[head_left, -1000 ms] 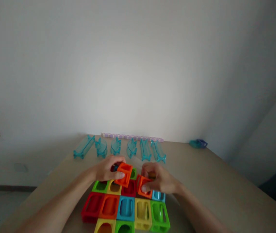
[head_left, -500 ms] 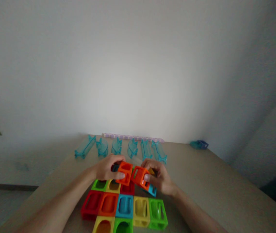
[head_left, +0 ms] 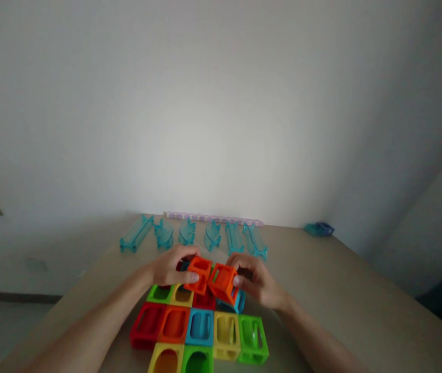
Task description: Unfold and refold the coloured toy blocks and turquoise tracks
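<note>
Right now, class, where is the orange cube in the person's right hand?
Head view, centre: right hand holds the orange cube just above the coloured block grid, beside the left hand's orange block.

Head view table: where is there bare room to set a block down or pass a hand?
Widest bare table lies right of the right hand, bounded by the small blue piece behind. A narrower strip runs left of the left hand. Crowded: the block grid centre, and the teal track pieces behind.
</note>
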`<state>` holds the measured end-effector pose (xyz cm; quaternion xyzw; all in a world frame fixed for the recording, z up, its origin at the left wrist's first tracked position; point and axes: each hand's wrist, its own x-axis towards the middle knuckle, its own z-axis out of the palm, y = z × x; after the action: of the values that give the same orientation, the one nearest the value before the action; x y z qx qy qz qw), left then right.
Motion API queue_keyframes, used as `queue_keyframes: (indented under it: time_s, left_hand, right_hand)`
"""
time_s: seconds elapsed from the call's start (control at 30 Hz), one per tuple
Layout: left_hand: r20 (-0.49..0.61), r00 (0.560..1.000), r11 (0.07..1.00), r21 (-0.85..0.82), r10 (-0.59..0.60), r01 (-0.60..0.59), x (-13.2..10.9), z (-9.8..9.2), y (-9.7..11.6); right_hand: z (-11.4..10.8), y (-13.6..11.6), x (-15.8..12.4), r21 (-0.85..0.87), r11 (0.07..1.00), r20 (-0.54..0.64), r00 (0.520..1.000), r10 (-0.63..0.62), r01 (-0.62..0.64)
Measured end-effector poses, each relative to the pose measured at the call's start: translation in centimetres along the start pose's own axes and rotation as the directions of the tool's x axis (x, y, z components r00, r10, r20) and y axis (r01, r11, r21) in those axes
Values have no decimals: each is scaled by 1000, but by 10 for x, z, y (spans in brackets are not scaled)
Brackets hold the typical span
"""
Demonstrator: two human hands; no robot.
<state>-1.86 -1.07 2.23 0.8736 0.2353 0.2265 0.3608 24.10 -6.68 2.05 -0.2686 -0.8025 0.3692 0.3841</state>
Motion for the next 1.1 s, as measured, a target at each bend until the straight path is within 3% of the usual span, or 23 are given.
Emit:
queue_keyframes:
  time_s: [0.2, 0.3, 0.5, 0.77, 0.93, 1.1]
  left_hand:
    - [15, 1000, 1000, -22, -6, 7, -1, -1, 1]
    - [19, 1000, 1000, -28, -5, 5, -1, -1, 0]
    - [20, 1000, 1000, -11, 0, 0, 0, 0, -1]
    - [15, 1000, 1000, -27, -7, 7, 2, 2, -5]
    - [-13, 1000, 996, -89, 2, -3, 0, 0, -2]
    - [-107, 994, 984, -176, 20, -39, -2, -3, 0]
  right_hand:
    - [-15, 5, -2, 64, 996, 55, 997, 58, -61]
    - [-21, 7, -4, -25, 994, 68, 992, 108, -106]
    - [-12, 11, -5, -102, 986, 129, 982, 141, -128]
    - [8, 11, 1, -10, 1000, -34, 999, 6, -7]
    - [8, 5, 3, 41, 994, -201, 975, -96, 106]
    - [14, 13, 0, 161, 986, -281, 960, 7, 40]
